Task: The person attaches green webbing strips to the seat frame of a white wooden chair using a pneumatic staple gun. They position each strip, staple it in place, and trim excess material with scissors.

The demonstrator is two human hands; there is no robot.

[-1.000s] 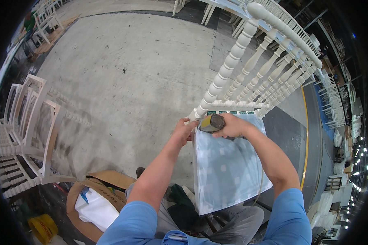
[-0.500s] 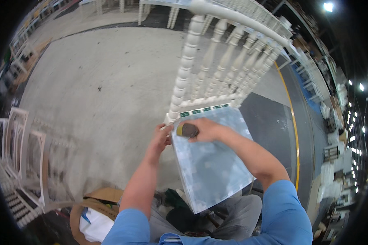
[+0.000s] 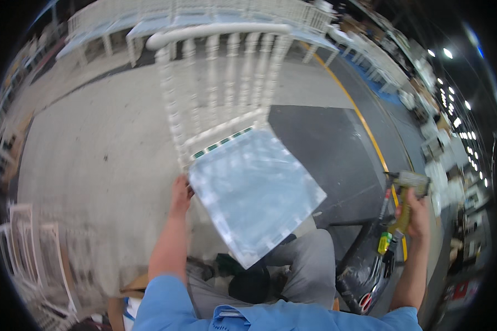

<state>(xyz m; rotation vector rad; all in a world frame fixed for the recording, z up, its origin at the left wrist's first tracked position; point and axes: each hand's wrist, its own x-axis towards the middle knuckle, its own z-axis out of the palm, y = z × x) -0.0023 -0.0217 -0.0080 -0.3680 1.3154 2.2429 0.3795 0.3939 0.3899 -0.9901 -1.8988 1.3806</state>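
A white chair [image 3: 215,83] with a spindle back stands in front of me, its seat covered by a pale blue plastic-wrapped cushion [image 3: 254,190]. My left hand [image 3: 180,193] grips the near left corner of the seat. My right hand [image 3: 417,212] is out to the right, away from the chair, closed around the handle of a yellow-green pneumatic tool [image 3: 404,198] with a hose hanging below it. My knees in grey trousers sit under the cushion's near corner.
Rows of white chairs [image 3: 149,22] stand along the far side of the concrete floor. White frames [image 3: 25,243] lean at the lower left. A black round container [image 3: 364,270] sits by my right knee. A yellow floor line [image 3: 370,138] runs to the right.
My right hand left the seat's back edge and swung far right, now holding the pneumatic tool. My view turned right, so the chair sits more centred. The left hand stayed on the seat corner.
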